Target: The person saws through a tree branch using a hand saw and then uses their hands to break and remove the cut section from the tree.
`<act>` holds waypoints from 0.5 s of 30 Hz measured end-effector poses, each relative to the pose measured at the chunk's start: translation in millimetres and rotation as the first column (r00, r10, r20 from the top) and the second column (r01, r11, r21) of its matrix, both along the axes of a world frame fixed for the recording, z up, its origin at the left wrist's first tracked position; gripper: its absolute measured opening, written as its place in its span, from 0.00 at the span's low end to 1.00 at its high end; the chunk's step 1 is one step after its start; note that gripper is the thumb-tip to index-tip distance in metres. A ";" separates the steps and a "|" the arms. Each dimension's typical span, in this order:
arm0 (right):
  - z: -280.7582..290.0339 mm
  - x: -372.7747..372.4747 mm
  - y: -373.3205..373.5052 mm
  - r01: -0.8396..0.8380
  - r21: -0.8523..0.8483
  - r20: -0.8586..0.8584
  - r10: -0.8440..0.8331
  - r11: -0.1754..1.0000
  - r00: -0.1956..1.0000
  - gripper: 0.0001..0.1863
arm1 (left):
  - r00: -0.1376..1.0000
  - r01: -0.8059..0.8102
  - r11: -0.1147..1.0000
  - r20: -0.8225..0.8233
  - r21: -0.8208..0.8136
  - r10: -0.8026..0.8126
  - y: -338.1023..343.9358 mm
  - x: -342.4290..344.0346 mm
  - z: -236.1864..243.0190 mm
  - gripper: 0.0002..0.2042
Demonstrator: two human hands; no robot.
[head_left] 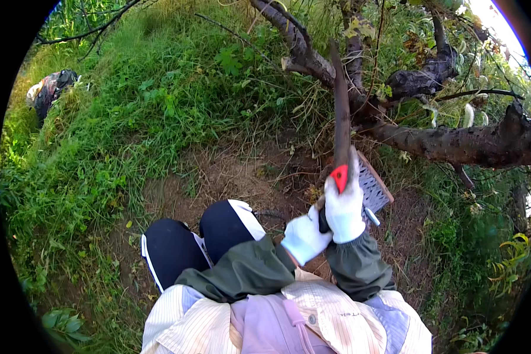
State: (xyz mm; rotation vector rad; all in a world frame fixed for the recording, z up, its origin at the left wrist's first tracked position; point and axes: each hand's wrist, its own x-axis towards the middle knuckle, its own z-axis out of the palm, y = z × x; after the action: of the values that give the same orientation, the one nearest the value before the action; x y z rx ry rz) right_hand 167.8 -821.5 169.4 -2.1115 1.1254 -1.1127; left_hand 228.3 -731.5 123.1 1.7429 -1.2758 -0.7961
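White gloves (344, 207) and dark green sleeves (360, 265) accompany a striped cream shirt (190, 324), lilac top (268, 327) and white-edged dark trousers (168, 248)

From the head, one fisheye view looks down over the nearby knees (225, 227); rim shapes seem bent.

To the left of my left hand (308, 237), I could pass forward, low over the bare soil (218, 171) and on across the grass (159, 100); my knees (227, 227) block the near left. Straight ahead, the long-bladed tool (341, 106) juts up, with an upper branch (304, 50) crowding behind. A thick limb (454, 141) bars the way ahead-right, and a slotted panel (374, 187) hems in my right hand (344, 206).
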 end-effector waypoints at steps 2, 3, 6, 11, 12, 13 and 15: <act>20.7 20.3 -48.4 -0.054 0.061 0.124 0.046 0.997 0.991 0.38 | 0.995 -0.048 0.993 0.077 -0.112 0.057 -46.2 18.0 32.3 0.34; 31.0 42.3 -73.3 -0.073 0.106 0.163 0.055 0.992 0.985 0.37 | 0.991 -0.091 0.988 0.089 -0.124 0.102 -68.6 35.6 40.8 0.30; 28.0 71.4 -99.7 -0.119 0.129 0.234 0.086 0.984 0.968 0.35 | 0.959 -0.239 0.967 0.132 -0.090 0.250 -90.6 50.2 41.8 0.22; 5.0 -0.2 24.4 -0.009 0.041 -0.039 0.010 0.999 0.999 0.38 | 0.987 -0.124 0.967 0.074 -0.222 0.143 18.0 -14.4 -25.0 0.41; 2.4 -6.2 38.2 -0.016 -0.043 -0.074 0.013 0.999 0.997 0.38 | 0.994 -0.086 0.990 0.060 -0.116 0.093 33.7 -17.7 -21.5 0.42; 6.3 -5.0 32.4 -0.009 0.007 -0.069 0.010 1.000 0.998 0.38 | 0.992 -0.086 0.984 0.075 -0.158 0.098 28.1 -16.0 -18.5 0.42; 21.8 10.3 -5.8 -0.008 0.040 -0.017 0.009 0.999 1.000 0.37 | 0.991 -0.093 0.987 0.085 -0.130 0.105 -6.9 -0.6 13.2 0.37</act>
State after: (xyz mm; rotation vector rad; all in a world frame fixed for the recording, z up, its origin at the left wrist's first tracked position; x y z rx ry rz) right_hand 178.1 -827.3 191.2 -2.0969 1.1360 -1.0618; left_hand 227.7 -738.4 136.3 1.7426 -1.2611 -0.5724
